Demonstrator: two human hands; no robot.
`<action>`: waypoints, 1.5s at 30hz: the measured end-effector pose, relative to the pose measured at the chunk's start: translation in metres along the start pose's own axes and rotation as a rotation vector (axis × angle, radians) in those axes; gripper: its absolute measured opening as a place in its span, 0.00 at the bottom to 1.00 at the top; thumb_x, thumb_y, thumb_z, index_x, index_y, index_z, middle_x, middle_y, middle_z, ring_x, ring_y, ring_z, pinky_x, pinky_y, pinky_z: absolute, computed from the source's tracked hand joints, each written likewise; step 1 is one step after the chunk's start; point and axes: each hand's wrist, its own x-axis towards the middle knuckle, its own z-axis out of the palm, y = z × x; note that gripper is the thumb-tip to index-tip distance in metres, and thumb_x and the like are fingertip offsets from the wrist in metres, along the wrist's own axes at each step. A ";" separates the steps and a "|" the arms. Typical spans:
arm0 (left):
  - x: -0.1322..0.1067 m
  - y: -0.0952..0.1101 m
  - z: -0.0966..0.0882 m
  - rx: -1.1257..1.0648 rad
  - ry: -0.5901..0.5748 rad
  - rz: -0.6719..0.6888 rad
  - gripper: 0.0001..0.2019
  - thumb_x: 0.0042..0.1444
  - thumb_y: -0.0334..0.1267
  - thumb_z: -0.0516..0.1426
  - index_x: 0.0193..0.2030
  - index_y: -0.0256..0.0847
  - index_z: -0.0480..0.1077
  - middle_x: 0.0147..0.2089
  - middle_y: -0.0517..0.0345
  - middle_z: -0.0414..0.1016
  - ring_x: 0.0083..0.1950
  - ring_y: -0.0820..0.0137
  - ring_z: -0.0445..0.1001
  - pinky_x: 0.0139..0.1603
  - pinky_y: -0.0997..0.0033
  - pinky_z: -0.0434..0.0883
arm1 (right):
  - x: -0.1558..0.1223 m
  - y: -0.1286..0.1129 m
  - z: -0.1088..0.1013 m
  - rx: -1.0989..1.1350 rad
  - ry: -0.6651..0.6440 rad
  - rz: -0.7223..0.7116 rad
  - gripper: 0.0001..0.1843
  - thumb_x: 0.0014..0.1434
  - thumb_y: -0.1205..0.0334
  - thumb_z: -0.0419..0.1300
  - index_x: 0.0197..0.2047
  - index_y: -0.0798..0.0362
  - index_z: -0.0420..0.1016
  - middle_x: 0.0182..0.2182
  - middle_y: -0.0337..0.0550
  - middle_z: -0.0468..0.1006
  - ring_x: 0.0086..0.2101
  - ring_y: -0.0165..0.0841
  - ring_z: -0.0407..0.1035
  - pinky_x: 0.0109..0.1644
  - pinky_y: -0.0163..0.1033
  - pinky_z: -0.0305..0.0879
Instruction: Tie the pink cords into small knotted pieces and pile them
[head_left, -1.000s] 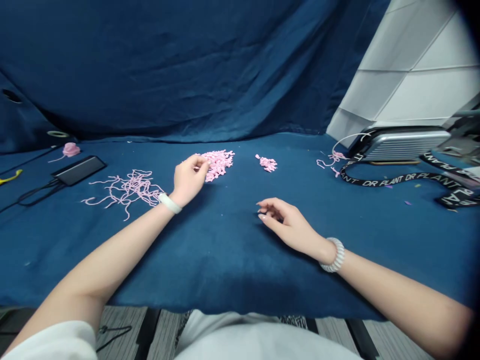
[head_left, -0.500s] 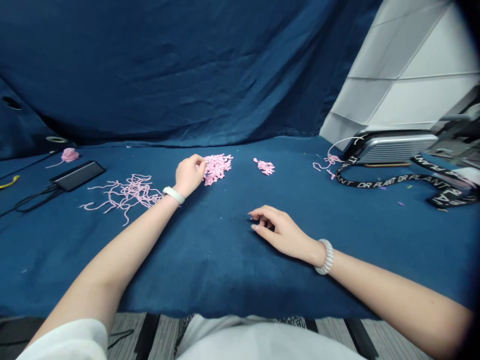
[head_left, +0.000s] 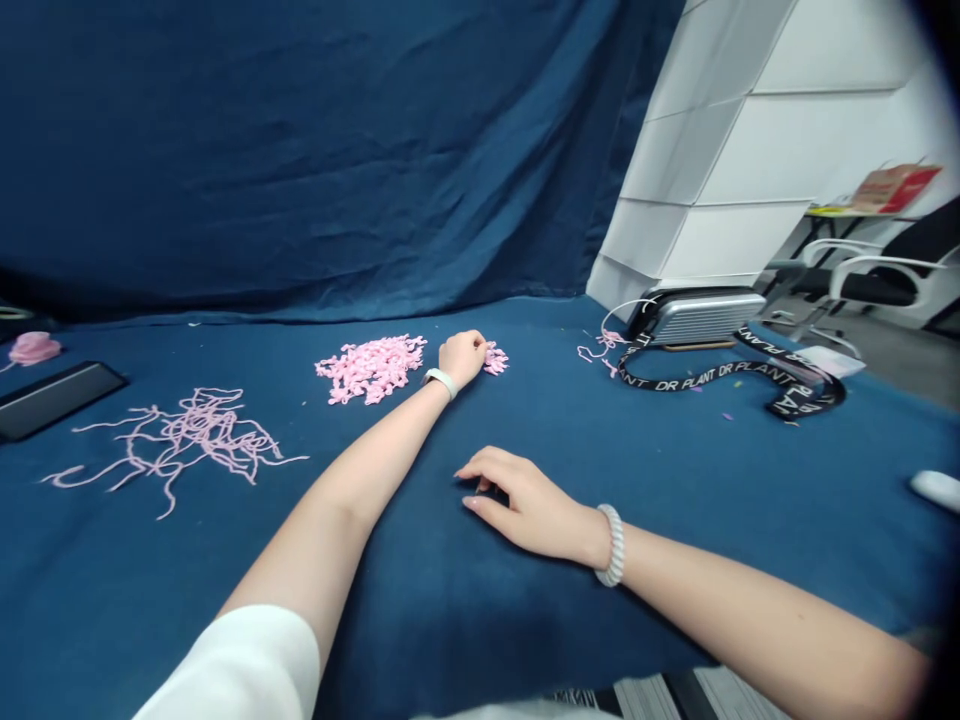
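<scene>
My left hand (head_left: 463, 358), a white band at its wrist, reaches out to the small pile of knotted pink yarn pieces (head_left: 496, 359). Its fingers are closed and cover part of that pile; whatever lies between them is hidden. To its left is a larger heap of similar pink yarn knots (head_left: 371, 368). Farther left and closer to me lie loose, tangled pink yarn strands (head_left: 199, 435). Nearer to me, my right hand (head_left: 529, 500) rests on the blue cloth (head_left: 637, 520), its curved fingers apart from the thumb and nothing in them.
A pink yarn ball (head_left: 34, 348) and a dark flat box (head_left: 60, 398) sit at the left. On the right, a black lettered strap (head_left: 701, 378) winds before a silver ribbed device (head_left: 705, 318), beside some pink yarn scraps (head_left: 606, 345). A white object (head_left: 937, 490) touches the right edge.
My left hand has gone from the larger pink heap rightward to the small pile. The view has turned to the right. My right hand keeps its pose.
</scene>
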 end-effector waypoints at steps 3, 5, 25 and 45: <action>0.005 0.002 -0.003 -0.040 -0.014 0.045 0.09 0.55 0.36 0.54 0.36 0.40 0.76 0.42 0.49 0.78 0.46 0.61 0.74 0.49 0.63 0.67 | -0.002 0.001 -0.002 -0.014 -0.014 -0.016 0.14 0.58 0.66 0.56 0.48 0.56 0.69 0.43 0.48 0.72 0.40 0.31 0.68 0.48 0.38 0.67; 0.010 0.009 -0.024 -0.070 0.008 0.095 0.10 0.55 0.35 0.54 0.40 0.40 0.76 0.47 0.49 0.77 0.51 0.62 0.72 0.54 0.63 0.66 | -0.003 0.002 -0.003 -0.025 -0.022 -0.031 0.14 0.58 0.66 0.56 0.48 0.56 0.69 0.43 0.48 0.72 0.42 0.32 0.68 0.50 0.39 0.67; -0.074 -0.073 -0.211 0.605 -0.143 -0.085 0.17 0.55 0.46 0.50 0.42 0.40 0.74 0.37 0.49 0.78 0.40 0.62 0.74 0.41 0.67 0.67 | -0.004 0.007 0.002 -0.044 -0.038 -0.060 0.12 0.60 0.64 0.54 0.48 0.53 0.69 0.44 0.46 0.72 0.43 0.33 0.68 0.50 0.42 0.67; -0.073 -0.100 -0.199 0.453 -0.271 -0.223 0.10 0.49 0.40 0.50 0.24 0.41 0.70 0.29 0.51 0.76 0.29 0.66 0.71 0.30 0.70 0.62 | -0.005 0.007 -0.002 -0.063 -0.040 -0.151 0.12 0.61 0.64 0.53 0.48 0.52 0.70 0.44 0.48 0.72 0.44 0.35 0.68 0.51 0.46 0.68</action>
